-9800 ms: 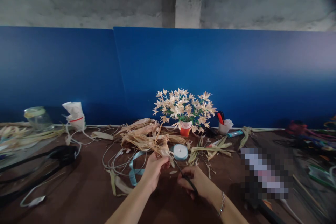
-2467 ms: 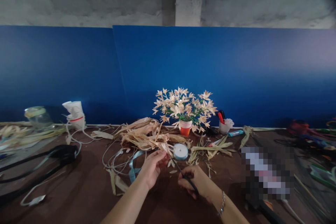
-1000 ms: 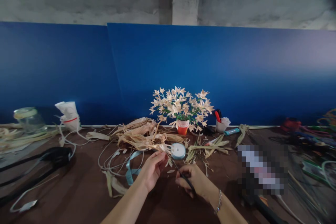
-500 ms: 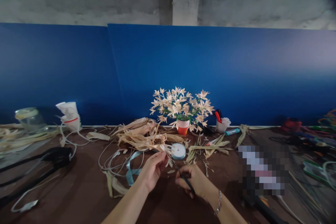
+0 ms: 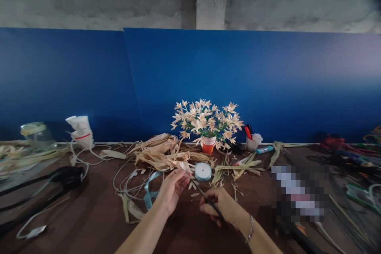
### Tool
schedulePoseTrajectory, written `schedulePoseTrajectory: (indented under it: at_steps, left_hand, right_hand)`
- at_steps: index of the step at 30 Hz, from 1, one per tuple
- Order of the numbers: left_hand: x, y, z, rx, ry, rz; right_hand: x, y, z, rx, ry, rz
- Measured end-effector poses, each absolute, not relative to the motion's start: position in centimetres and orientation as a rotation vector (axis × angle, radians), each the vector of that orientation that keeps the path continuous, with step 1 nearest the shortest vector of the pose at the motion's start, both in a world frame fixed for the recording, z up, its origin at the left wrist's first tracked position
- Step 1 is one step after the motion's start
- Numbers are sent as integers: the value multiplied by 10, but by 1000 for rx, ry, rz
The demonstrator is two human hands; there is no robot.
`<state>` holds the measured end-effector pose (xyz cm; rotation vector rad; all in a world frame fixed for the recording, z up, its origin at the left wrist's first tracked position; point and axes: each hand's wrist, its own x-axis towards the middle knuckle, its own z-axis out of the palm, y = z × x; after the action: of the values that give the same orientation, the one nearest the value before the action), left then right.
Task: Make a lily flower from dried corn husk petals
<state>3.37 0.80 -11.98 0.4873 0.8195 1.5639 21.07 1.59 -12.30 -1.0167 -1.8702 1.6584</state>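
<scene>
My left hand [image 5: 172,191] is closed in a pinch on a small pale piece of corn husk [image 5: 183,166], partly hidden by the fingertips. My right hand [image 5: 217,205] grips a long, dark, slender tool [image 5: 214,207] whose kind I cannot make out; its thin tip slants up to the left fingertips. Just beyond the hands lies a spool of light blue ribbon [image 5: 203,171]. Small cream scraps [image 5: 195,195] are scattered between the hands. Behind the left hand is a heap of dried corn husks [image 5: 160,154].
A bouquet of cream husk flowers [image 5: 202,119] stands in an orange-and-white cup [image 5: 208,145] near the blue partition [image 5: 238,67]. Loose blue ribbon [image 5: 148,194] and white cord lie left. At the right are a cup with red-handled tools [image 5: 252,143] and tangled wires [image 5: 348,158].
Both hands stay almost in place, with the piece and the tool still held. The whole view has shifted very slightly.
</scene>
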Motion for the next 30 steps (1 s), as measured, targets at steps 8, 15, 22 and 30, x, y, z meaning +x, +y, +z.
schedulePoseTrajectory:
  at_steps: [8, 15, 22, 30]
  left_hand:
    - [28, 8, -116, 707, 876, 1607]
    - [30, 4, -109, 692, 889, 1548]
    - [30, 4, -111, 689, 879, 1467]
    - [31, 3, -113, 728, 800, 1379]
  right_hand:
    - [217, 13, -108, -989, -1787, 1781]
    - [217, 15, -112, -994, -1772, 1803]
    - [216, 15, -112, -1021, -1782, 1795]
    - [216, 14, -112, -1001, -1798, 1788]
